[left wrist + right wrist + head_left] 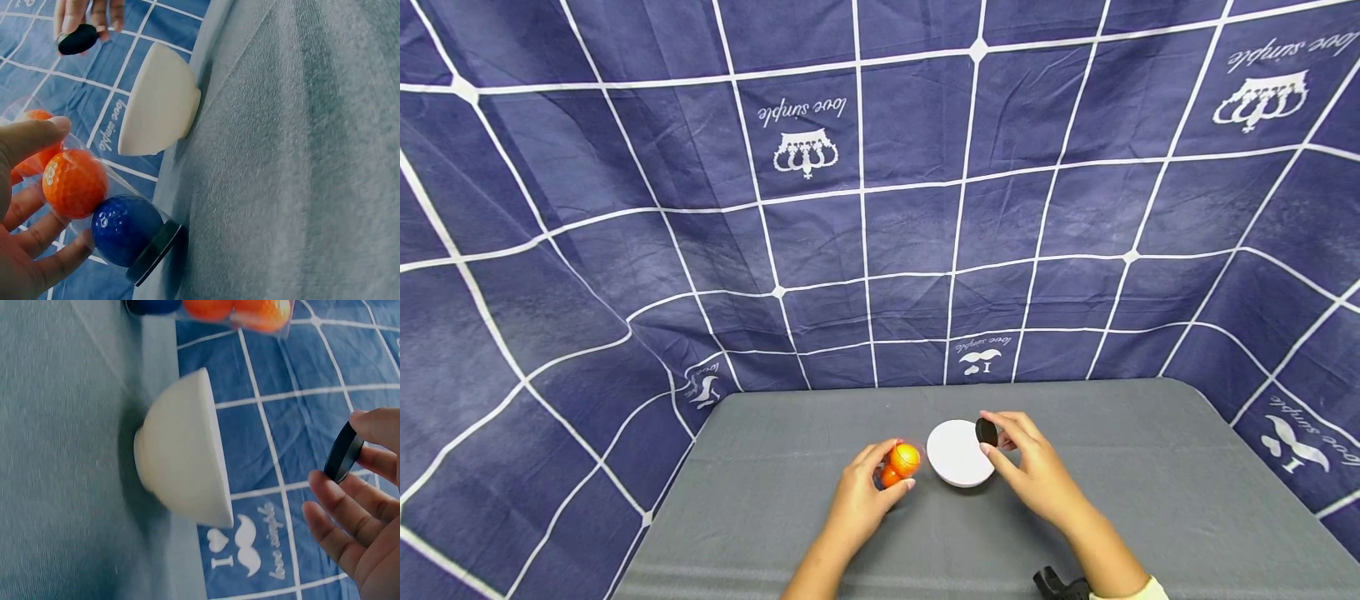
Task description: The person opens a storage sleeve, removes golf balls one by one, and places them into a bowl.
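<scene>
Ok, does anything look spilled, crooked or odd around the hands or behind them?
Yes: the navy checked cloth backdrop seems hung upside down, since its white lettering reads inverted. Nothing looks spilled; the orange balls and blue ball sit inside the tilted clear plastic tube, and the round white bowl stands upright.

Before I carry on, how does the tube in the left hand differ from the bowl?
The tube is clear; the bowl is opaque and white. The left hand grips the tube, while the bowl sits unheld on the table. The tube contains orange balls and a blue ball; the bowl shows none. Both are containers.
</scene>
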`<state>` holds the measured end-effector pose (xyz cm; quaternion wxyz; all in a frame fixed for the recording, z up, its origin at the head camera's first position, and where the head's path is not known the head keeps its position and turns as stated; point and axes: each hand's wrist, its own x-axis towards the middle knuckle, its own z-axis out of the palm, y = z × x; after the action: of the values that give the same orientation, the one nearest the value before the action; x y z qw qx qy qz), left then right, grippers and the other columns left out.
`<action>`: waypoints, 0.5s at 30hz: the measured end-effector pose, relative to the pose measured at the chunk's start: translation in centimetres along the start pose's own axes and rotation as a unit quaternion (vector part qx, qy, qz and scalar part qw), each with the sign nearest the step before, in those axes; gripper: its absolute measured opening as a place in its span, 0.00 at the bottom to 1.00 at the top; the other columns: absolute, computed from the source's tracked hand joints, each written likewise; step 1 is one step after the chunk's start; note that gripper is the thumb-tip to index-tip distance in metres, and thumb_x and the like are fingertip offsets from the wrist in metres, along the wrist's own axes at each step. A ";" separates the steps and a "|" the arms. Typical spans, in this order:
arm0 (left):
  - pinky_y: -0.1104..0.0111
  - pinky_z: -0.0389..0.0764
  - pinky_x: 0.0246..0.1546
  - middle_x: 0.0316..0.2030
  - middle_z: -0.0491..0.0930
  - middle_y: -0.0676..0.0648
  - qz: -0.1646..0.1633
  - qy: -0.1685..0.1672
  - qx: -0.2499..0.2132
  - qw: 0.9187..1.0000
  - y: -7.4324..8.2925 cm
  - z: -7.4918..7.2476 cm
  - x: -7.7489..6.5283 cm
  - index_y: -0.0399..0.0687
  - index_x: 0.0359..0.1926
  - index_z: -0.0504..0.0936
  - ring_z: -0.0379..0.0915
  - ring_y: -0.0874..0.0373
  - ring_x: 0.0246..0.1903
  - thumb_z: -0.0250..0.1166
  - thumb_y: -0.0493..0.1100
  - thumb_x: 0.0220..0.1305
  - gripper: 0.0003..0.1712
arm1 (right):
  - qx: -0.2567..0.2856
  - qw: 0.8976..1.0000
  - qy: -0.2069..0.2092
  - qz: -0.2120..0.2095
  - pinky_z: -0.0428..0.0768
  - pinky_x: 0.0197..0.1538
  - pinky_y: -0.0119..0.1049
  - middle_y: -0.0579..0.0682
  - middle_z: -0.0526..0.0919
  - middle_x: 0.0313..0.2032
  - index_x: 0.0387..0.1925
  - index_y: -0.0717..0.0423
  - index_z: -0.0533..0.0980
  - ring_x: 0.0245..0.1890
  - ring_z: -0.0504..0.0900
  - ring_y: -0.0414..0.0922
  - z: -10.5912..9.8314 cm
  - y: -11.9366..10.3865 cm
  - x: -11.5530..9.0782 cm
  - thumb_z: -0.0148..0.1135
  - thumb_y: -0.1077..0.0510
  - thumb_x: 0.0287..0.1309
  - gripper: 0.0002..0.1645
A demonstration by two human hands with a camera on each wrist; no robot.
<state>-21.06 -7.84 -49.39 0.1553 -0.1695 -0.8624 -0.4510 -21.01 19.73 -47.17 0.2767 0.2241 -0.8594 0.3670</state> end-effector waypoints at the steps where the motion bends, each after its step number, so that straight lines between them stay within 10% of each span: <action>1: 0.67 0.84 0.43 0.46 0.85 0.50 -0.004 -0.003 -0.002 1.000 -0.1 -0.1 0.0 0.47 0.58 0.82 0.81 0.57 0.43 0.81 0.42 0.49 0.33 | -0.004 1.000 0.000 0.006 0.80 0.45 0.28 0.46 0.79 0.51 0.62 0.54 0.77 0.39 0.78 0.38 -0.1 0.2 0.0 0.72 0.64 0.56 0.30; 15: 0.66 0.86 0.42 0.46 0.85 0.46 -0.004 0.004 -0.009 1.000 -0.6 -0.4 0.2 0.41 0.59 0.80 0.82 0.53 0.44 0.81 0.41 0.48 0.35 | -0.036 0.997 0.008 0.061 0.81 0.42 0.32 0.49 0.80 0.49 0.60 0.54 0.78 0.37 0.77 0.36 -0.9 2.9 -0.3 0.71 0.62 0.59 0.27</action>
<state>-21.47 -8.44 -49.57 0.1553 -0.1655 -0.8584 -0.4600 -22.23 22.26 -48.28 0.2687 0.1578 -0.8820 0.3535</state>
